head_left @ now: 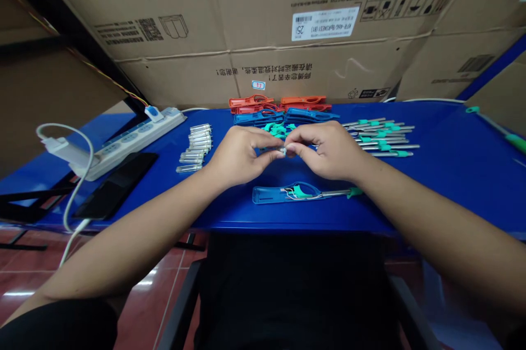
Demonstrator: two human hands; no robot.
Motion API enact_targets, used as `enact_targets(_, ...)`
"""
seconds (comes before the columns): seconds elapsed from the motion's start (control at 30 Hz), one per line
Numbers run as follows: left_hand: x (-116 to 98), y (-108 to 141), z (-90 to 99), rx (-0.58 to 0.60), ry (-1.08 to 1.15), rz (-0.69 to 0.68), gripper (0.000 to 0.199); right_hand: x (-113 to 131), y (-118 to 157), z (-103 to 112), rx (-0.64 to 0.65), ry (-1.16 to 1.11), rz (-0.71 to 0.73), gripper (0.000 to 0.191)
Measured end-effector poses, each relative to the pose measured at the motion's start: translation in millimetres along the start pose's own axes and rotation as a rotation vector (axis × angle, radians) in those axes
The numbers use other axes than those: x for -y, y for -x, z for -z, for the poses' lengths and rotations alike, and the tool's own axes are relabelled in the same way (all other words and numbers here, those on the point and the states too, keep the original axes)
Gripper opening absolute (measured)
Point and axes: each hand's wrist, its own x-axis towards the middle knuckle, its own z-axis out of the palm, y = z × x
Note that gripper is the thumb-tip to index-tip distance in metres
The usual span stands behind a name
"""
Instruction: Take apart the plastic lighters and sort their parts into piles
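My left hand (242,155) and my right hand (329,150) meet above the middle of the blue table, fingertips pinched together. Between them is a small pale part (282,149), mostly hidden by the fingers. Nearer the table's front edge lies a blue lighter shell (267,195) holding a green piece (299,191), thin wires and a metal rod (335,193). Just behind my fingers is a pile of small green parts (277,129). Several clear lighter tanks (199,142) are lined up left of my left hand.
Orange shells (250,101) and blue shells (310,115) lie at the back against a cardboard sheet (172,76). Metal rods with green pieces (382,139) are at right. At left are a power strip (131,139), a white cable (74,196) and a black phone (119,185).
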Motion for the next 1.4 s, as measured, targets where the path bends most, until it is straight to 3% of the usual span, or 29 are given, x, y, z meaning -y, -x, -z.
enact_targets(0.57,1,2,0.5,-0.019,-0.184,-0.109,0.02,-5,2,5,0.056,-0.039,-0.077,0.015)
enact_targets(0.67,-2,2,3.9,0.005,-0.154,-0.077,0.02,-5,2,7,0.047,-0.029,-0.07,0.016)
enact_targets(0.83,-22,21,14.0,0.175,-0.049,0.053,0.018,2,9,22,-0.001,0.083,-0.005,0.018)
enact_targets(0.93,-39,42,13.8,0.231,0.034,0.143,0.018,11,22,25,0.132,0.106,0.007,0.019)
enact_targets(1.03,-51,58,6.0,0.216,0.084,0.223,0.02,16,41,21,0.332,0.118,0.005,0.023)
enact_targets(1.1,-56,62,-1.2,0.196,0.087,0.262,0.022,15,53,18,0.387,0.126,-0.016,0.026)
enact_targets(1.4,-55,63,-13.2,0.204,0.024,0.278,0.022,6,74,10,0.337,0.057,-0.078,0.024)
